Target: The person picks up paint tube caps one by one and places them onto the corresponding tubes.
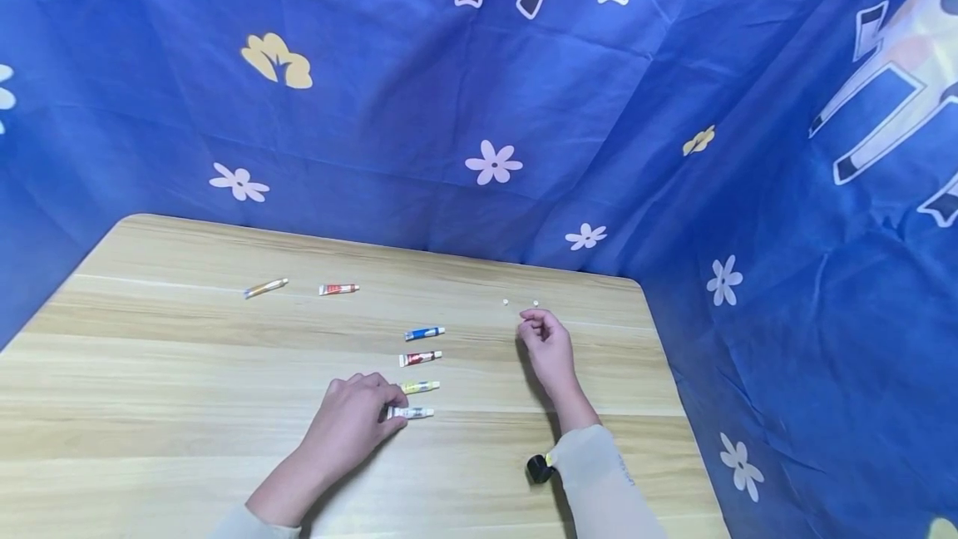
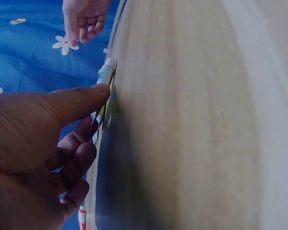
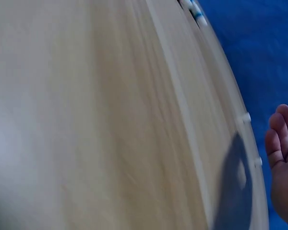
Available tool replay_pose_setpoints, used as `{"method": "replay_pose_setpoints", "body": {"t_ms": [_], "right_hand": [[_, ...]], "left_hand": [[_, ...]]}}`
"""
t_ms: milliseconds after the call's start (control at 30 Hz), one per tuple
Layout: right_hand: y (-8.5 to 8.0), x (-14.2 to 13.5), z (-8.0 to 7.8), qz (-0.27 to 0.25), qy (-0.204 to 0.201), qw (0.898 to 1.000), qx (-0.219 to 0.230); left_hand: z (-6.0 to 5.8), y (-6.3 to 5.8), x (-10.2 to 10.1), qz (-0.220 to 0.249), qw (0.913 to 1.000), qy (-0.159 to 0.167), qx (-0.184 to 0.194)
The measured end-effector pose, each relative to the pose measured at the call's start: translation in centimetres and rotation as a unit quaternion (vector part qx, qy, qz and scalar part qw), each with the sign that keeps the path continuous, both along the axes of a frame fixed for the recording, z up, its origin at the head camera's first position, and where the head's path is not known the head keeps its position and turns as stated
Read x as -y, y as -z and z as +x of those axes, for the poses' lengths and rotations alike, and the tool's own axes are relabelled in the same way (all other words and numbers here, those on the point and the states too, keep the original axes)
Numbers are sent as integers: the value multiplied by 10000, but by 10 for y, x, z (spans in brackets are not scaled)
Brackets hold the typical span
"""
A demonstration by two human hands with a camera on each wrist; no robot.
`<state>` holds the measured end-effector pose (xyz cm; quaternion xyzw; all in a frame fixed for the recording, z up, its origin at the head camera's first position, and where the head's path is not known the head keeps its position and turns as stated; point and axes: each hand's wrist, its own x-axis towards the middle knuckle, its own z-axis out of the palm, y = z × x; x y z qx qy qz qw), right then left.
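My left hand (image 1: 353,418) pinches a white paint tube (image 1: 415,413) by its rear end between thumb and fingers, its narrow end pointing right; in the left wrist view the thumb lies along the tube (image 2: 104,74). Right behind it is a yellow paint tube (image 1: 424,387), partly covered by the hand. A dark red tube (image 1: 421,358) and a blue tube (image 1: 425,333) lie farther back in the same column. Over the right part of the table my right hand (image 1: 550,352) hovers with loosely bent fingers, holding nothing, near two small white caps (image 1: 505,302).
At the back left lie a red-orange tube (image 1: 339,289) and a slanted ochre tube (image 1: 266,288). The wooden table (image 1: 187,373) ends at a blue patterned cloth (image 1: 359,148) behind and to the right. A black device (image 1: 538,468) sits at the right wrist.
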<state>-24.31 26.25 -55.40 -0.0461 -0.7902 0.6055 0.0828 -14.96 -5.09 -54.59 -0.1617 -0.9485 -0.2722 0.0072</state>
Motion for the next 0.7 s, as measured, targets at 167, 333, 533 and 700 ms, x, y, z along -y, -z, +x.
{"method": "replay_pose_setpoints", "body": {"t_ms": [167,333,533,700], "right_hand": [[3,-14,-10,116,228,9996,-128],[8,-23,-18,80,427,9990,-122],[11,-33,-29,319,628,9975,-34],[13,-38,-42,536,662,9963,84]], "left_hand": [[0,2,0,8,9999,-44,110],[0,4,0,52,9998,-36,201],[1,7,-1,72,9996,-102,248],[0,8,-2,138,9994,-144,271]]}}
